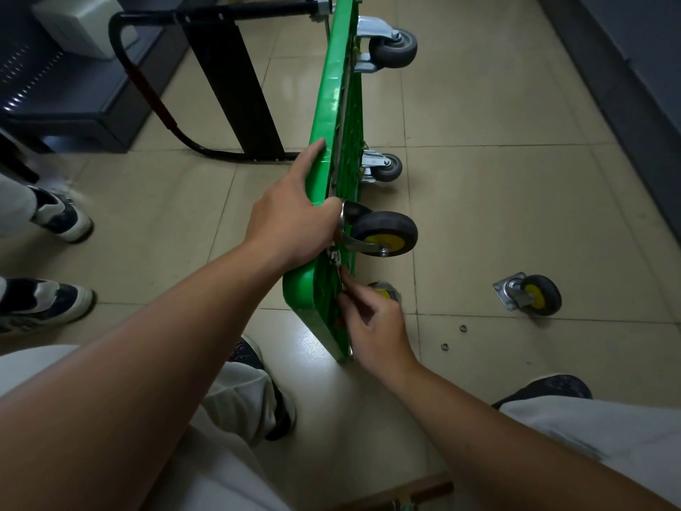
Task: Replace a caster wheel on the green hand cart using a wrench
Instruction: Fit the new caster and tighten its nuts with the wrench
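Green hand cart (331,116) stands tipped on its long edge on the tiled floor, deck upright, running from near centre to far centre, with the underside facing right. Its black handle (228,79) is folded out to the left, lying low over the floor. Left hand (291,223) sits on the upper edge of the deck toward the near end: the forefinger is stretched along the rim and the other fingers are curled over it onto the underside, gripping the deck. Right hand (376,330) is at the cart's near corner, lower down, with thumb and forefinger closed narrow on a slim metal piece (342,285) against the underside — wrench or bolt, cannot tell. The remaining fingers are loosely curled. A yellow-hubbed caster (383,234) is mounted just right of the left hand's fingertips, its plate touching the deck. Two grey casters (394,49) are fixed farther along. Another yellow-hubbed wheel (385,291) shows just beyond the right hand's knuckles, mostly hidden. A loose caster (530,296) lies on its side on the floor, well to the right of both hands — plate facing left. Two small nuts (463,328) lie on the tiles between it and the right hand.
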A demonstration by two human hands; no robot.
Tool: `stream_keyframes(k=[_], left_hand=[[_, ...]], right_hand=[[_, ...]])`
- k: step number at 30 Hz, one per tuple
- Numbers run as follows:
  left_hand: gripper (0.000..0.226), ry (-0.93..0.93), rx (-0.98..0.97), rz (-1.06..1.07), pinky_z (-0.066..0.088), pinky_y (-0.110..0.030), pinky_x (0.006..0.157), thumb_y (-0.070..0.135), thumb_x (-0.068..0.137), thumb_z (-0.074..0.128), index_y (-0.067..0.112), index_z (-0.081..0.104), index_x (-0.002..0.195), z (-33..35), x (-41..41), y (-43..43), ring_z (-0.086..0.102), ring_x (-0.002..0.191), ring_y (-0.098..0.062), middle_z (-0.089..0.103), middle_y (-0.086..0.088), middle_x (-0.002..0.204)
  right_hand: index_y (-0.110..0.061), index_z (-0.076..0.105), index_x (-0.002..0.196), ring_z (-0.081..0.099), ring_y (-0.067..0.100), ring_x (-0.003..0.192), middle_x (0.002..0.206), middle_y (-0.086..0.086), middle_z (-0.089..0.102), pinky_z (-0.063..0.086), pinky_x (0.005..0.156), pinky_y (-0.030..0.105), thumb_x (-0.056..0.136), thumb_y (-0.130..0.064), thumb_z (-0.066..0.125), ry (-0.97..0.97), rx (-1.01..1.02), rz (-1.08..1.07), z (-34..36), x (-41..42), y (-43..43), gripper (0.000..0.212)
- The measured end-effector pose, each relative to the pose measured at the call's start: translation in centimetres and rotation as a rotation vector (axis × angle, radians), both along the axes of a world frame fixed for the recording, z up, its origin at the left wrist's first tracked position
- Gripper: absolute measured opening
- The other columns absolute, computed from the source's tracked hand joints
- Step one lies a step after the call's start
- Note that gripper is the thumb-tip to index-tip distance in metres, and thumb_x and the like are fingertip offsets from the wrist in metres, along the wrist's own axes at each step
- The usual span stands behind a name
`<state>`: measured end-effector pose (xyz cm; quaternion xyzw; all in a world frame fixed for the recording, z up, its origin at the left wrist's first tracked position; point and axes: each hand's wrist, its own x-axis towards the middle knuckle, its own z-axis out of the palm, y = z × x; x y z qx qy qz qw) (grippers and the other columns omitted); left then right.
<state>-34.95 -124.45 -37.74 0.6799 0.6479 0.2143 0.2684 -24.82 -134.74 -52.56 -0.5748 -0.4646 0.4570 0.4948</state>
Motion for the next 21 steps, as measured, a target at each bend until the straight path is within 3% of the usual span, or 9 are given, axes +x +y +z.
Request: stream_keyframes(k=[1,3,5,9,13,17,19,21], left_hand=[[0.076,0.001,-0.001,0.0,0.055,-0.04,0.089,0.029,0.087,0.058,0.056,0.028,0.152,0.0,0.0,0.0,0.064,0.093,-0.025,0.056,0.007,0.112],[0.076,-0.006,0.0,0.001,0.055,-0.04,0.089,0.029,0.088,0.058,0.055,0.028,0.152,0.0,0.0,-0.1,0.064,0.093,-0.024,0.056,0.008,0.112],[0.076,-0.011,0.004,0.003,0.055,-0.04,0.09,0.029,0.088,0.058,0.055,0.028,0.152,0.0,0.1,-0.1,0.064,0.096,-0.025,0.055,0.009,0.113],[0.075,-0.003,0.011,0.004,0.054,-0.038,0.089,0.029,0.089,0.058,0.053,0.027,0.153,0.0,0.1,-0.2,0.063,0.097,-0.025,0.054,0.009,0.113],[0.075,-0.016,0.005,-0.004,0.052,-0.036,0.088,0.03,0.089,0.059,0.053,0.027,0.153,0.0,-0.2,-0.1,0.063,0.096,-0.023,0.055,0.009,0.113],[0.075,-0.01,0.002,-0.013,0.052,-0.035,0.087,0.029,0.09,0.058,0.052,0.027,0.154,-0.1,-0.1,-0.1,0.063,0.096,-0.024,0.055,0.008,0.114],[0.076,-0.009,0.0,-0.013,0.053,-0.039,0.092,0.029,0.09,0.058,0.053,0.026,0.154,-0.1,0.0,0.0,0.063,0.098,-0.026,0.058,0.005,0.118],[0.076,-0.005,-0.002,-0.014,0.054,-0.043,0.094,0.029,0.089,0.058,0.054,0.026,0.153,-0.1,0.0,0.0,0.064,0.099,-0.027,0.062,0.001,0.124]], right_hand=[[-0.015,0.058,0.139,0.064,0.006,0.115,0.122,-0.007,0.07,0.051,0.1,0.027,0.1,-0.009,0.056,0.031,-0.036,-0.003,0.5,0.1,0.1,0.039],[-0.014,0.065,0.132,0.071,0.012,0.078,0.089,-0.004,0.077,0.058,0.071,0.027,0.101,-0.012,0.057,0.093,-0.107,-0.007,1.7,0.1,0.2,0.033],[-0.012,0.073,0.119,0.063,0.019,0.052,0.061,0.002,0.068,0.052,0.053,0.03,0.101,-0.015,0.058,0.133,-0.147,-0.018,3.1,0.1,0.4,0.023],[0.002,0.072,0.09,0.056,0.018,0.04,0.051,0.006,0.061,0.047,0.044,0.025,0.101,-0.012,0.057,0.289,-0.304,-0.079,6.4,-0.5,1.3,0.023],[0.005,0.07,0.096,0.054,0.015,0.039,0.055,0.01,0.06,0.045,0.041,0.022,0.099,-0.009,0.058,0.36,-0.387,-0.102,7.2,-0.6,1.5,0.018],[-0.005,0.07,0.118,0.055,0.005,0.044,0.055,-0.006,0.063,0.044,0.045,0.018,0.098,-0.012,0.06,0.175,-0.255,-0.083,4.3,-0.3,-1.2,0.023],[-0.007,0.065,0.129,0.063,-0.002,0.061,0.066,-0.017,0.068,0.049,0.058,0.014,0.1,-0.01,0.057,0.103,-0.154,-0.117,3.0,0.0,-1.9,0.03],[-0.009,0.061,0.135,0.068,-0.001,0.095,0.098,-0.014,0.073,0.054,0.085,0.019,0.1,-0.006,0.055,-0.01,-0.059,-0.134,2.0,0.3,-1.7,0.036]])
